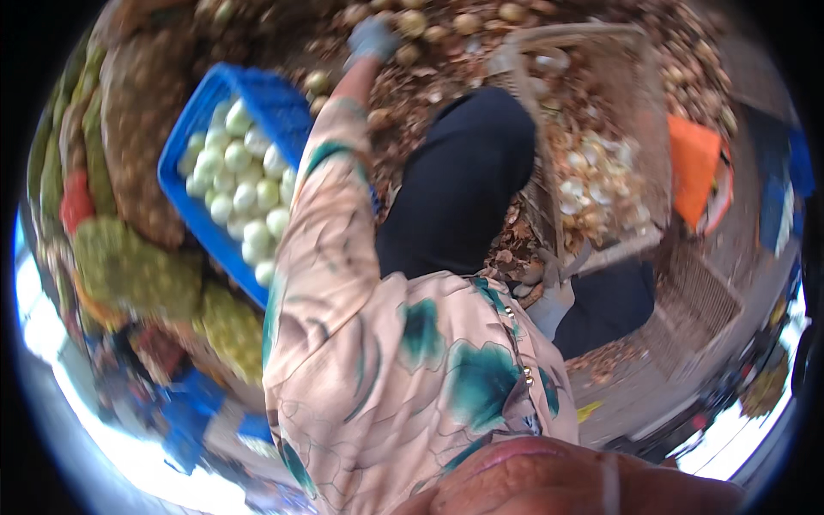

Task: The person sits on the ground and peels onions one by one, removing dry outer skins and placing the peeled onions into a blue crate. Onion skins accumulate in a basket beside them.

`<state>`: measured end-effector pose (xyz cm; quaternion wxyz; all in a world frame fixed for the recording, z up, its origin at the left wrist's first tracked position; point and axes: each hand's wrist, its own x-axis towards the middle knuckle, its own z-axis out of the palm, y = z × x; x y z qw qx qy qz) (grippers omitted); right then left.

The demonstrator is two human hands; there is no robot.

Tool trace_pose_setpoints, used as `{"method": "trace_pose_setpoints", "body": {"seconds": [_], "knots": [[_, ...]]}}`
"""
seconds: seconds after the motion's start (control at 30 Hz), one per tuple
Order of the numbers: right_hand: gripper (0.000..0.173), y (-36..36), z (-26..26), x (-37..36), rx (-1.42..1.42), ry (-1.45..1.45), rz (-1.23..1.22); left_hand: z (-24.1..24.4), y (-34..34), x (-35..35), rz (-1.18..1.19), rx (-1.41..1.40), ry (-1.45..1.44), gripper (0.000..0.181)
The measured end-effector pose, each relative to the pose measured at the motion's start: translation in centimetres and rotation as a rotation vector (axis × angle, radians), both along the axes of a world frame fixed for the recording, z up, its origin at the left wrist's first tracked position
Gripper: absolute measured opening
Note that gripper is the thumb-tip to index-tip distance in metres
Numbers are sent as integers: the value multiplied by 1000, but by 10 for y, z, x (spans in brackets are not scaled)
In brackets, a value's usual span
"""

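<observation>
My left hand point(373, 42), in a grey-blue glove, is stretched far forward at the top of the view. It is among loose unpeeled onions point(412, 24) that lie on dry skins, and blur hides whether it grips one. My right hand point(544, 293), in a soiled grey glove, is low beside my right leg, near the close corner of a mesh-sided crate point(650, 135). A thin grey piece point(581, 257) juts up by its fingers; what it is cannot be made out. Left of my arm, a blue plastic crate point(193, 212) holds many peeled white onions point(238, 158).
Peelings and pale onion pieces point(595, 183) lie in the mesh-sided crate. Full net sacks point(135, 267) stack up at the left, beyond the blue crate. An orange object point(694, 170) stands right of the mesh-sided crate. Dry skins point(412, 135) cover the ground around my knee point(483, 148).
</observation>
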<state>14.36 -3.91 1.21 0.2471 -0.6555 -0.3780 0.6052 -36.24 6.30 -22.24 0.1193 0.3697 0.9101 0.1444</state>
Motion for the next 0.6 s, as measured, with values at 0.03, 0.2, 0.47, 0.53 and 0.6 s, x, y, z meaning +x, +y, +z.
{"method": "trace_pose_setpoints", "body": {"seconds": [0.03,0.2,0.47,0.53,0.6], "knots": [[38,-4,-5,6,-22,16,-50,26,26,-1,-41,-121,-67,43],[37,15,-16,-2,-175,22,-65,-27,44,-38,-96,-355,60,41],[36,20,-34,6,-186,-51,34,-58,72,-22,318,-465,-75,53],[36,15,-38,10,-174,-81,48,-58,56,-5,320,-293,-239,52],[36,14,-45,24,-134,-114,169,-76,2,-12,388,-62,-77,48]]}}
